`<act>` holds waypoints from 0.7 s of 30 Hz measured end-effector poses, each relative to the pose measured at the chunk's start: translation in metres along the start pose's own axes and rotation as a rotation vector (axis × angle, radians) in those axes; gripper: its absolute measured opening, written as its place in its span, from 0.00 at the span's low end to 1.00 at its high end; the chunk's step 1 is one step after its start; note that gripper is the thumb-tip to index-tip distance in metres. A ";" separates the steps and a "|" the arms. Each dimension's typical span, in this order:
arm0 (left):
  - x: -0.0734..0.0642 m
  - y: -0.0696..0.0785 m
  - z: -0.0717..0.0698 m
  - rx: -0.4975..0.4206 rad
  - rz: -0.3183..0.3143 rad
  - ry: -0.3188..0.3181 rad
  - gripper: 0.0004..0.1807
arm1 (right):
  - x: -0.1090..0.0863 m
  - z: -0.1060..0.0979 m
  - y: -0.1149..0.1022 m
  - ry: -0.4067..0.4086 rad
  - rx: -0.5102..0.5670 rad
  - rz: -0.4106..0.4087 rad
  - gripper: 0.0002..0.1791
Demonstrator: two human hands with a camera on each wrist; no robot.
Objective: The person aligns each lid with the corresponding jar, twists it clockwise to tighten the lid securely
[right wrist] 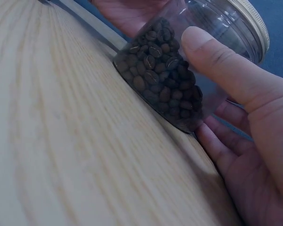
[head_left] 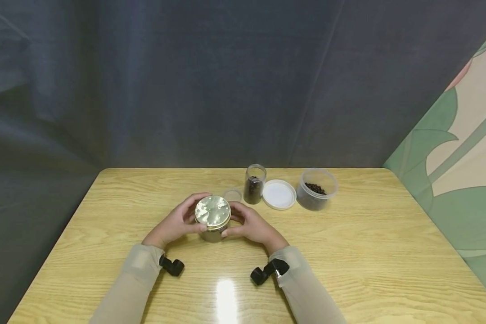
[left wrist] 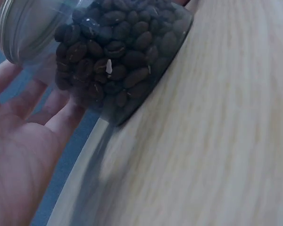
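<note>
A clear jar of coffee beans (head_left: pixel 213 236) stands upright on the wooden table under a shiny gold lid (head_left: pixel 212 210). Both hands hold it from opposite sides. My left hand (head_left: pixel 178 222) curves round its left side, thumb in front near the lid's rim and fingers behind. On the right, my right hand (head_left: pixel 251 224) grips the jar's body with the thumb across the front. Through the clear wall in the right wrist view, the beans (right wrist: pixel 162 77) fill the lower part. In the left wrist view, the left fingers (left wrist: pixel 61 110) lie against the jar.
Behind the right hand stands an open, narrower jar (head_left: pixel 253 189) of dark beans. A small round lid (head_left: pixel 232 195) and a white lid (head_left: pixel 279 195) lie beside it. Farther right is an open plastic tub (head_left: pixel 313 200) with some beans. A dark curtain (head_left: pixel 227 90) hangs behind the table.
</note>
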State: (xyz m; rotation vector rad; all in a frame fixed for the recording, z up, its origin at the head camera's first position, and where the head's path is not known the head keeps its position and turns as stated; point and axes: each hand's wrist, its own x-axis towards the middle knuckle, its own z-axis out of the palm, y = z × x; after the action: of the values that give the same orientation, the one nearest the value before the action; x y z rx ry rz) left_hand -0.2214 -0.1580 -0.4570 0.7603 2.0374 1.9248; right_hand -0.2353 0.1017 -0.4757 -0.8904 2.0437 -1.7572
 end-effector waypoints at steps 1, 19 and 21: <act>0.000 0.000 0.000 -0.007 -0.001 0.008 0.48 | 0.000 0.000 0.000 -0.001 0.001 0.001 0.41; -0.001 -0.002 -0.003 -0.064 -0.010 0.036 0.45 | 0.001 0.001 -0.001 0.006 0.015 0.017 0.41; -0.001 -0.002 -0.004 -0.070 -0.010 0.024 0.46 | 0.000 0.000 -0.001 0.004 0.014 0.015 0.41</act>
State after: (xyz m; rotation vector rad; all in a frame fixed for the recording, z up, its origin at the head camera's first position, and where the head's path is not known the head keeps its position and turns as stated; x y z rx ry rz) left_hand -0.2230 -0.1624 -0.4591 0.7135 1.9718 1.9975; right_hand -0.2352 0.1011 -0.4748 -0.8662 2.0324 -1.7643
